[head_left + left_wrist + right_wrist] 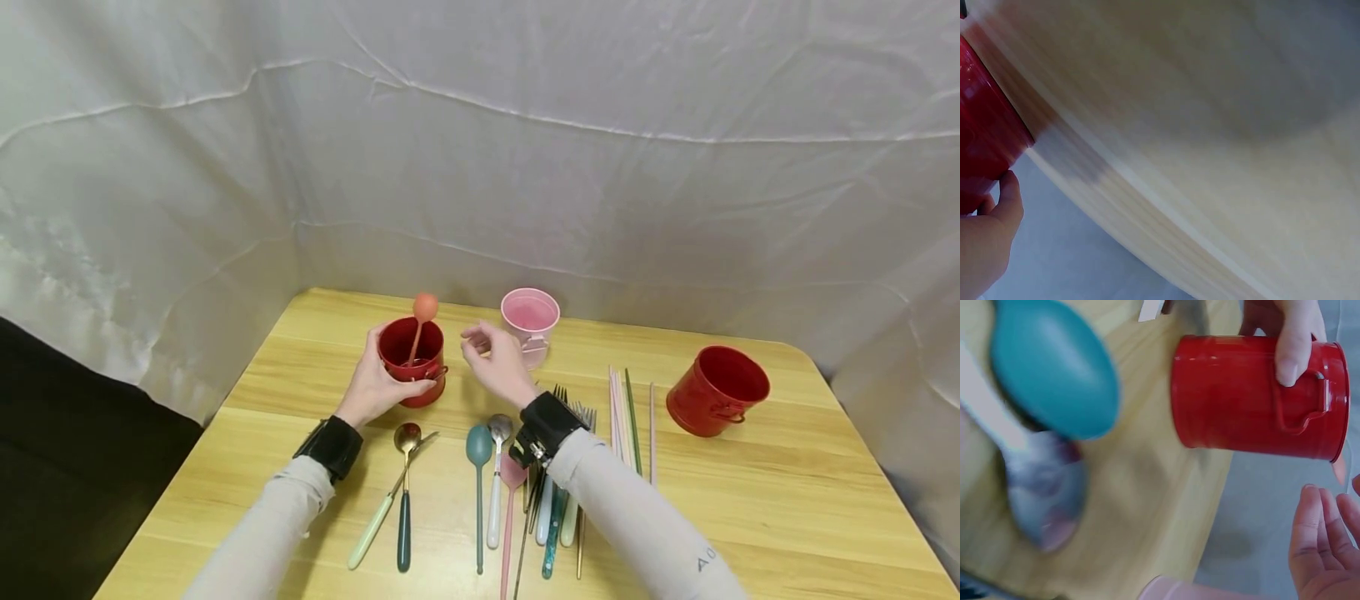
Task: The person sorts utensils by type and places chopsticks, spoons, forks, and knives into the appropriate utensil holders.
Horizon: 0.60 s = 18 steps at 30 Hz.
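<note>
In the head view my left hand (377,385) grips a small red metal bucket (426,399) by its side. The thumb lies across the front near the wire handle, which also shows in the right wrist view. A coral spoon (425,308) leans inside the bucket, bowl end up above the rim. To the right of it, my right hand (498,363) hovers with loosely bent fingers and holds nothing. Its fingers appear at the lower right of the right wrist view, close to the bucket's mouth. A pink bucket (529,310) stands just behind this hand.
A second red bucket (701,400) sits tilted at the right. Nearer me lie a teal spoon (479,447), a white-handled spoon (500,427), a pink spoon (513,472), several forks (588,417) and chopsticks (632,417). A gold-bowled spoon (407,437) crosses a green-handled utensil (371,532) at left.
</note>
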Tool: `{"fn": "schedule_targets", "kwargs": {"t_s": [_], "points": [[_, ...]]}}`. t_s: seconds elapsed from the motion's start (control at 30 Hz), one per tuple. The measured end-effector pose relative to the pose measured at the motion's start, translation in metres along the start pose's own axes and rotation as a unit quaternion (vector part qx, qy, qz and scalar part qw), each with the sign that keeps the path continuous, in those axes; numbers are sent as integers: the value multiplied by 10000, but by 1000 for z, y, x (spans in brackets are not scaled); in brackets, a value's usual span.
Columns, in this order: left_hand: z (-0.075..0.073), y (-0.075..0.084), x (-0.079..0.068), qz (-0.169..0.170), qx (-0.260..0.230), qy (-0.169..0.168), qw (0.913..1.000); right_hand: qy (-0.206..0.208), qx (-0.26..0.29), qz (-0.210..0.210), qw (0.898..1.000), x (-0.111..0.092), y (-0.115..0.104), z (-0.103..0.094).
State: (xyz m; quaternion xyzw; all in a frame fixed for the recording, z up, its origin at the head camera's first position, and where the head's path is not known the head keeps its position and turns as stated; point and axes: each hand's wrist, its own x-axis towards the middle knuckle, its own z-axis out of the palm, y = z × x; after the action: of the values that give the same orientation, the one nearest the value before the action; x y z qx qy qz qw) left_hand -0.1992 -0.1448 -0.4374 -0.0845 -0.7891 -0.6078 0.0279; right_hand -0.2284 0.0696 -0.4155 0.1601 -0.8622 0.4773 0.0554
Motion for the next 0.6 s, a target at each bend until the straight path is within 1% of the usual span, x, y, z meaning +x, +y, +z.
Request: {"fn": "schedule_targets", "kwargs": {"t_s": [0.17,0.3,0.43,0.6], "points": [[0,1,-1,-12,21,-16,10000,-431,-68,106,9990,-19,9,-9],[0,1,-1,0,26,-29,10000,-773,-436,124,9960,-35,14,-14],[-1,2,-1,-7,19,-65,10000,-1201,-839,223,9890,-52,17,-16],[-2,3,-1,-71,31,-101,9999,-1702,-1075,62,9795,-74,19,-14]]}}
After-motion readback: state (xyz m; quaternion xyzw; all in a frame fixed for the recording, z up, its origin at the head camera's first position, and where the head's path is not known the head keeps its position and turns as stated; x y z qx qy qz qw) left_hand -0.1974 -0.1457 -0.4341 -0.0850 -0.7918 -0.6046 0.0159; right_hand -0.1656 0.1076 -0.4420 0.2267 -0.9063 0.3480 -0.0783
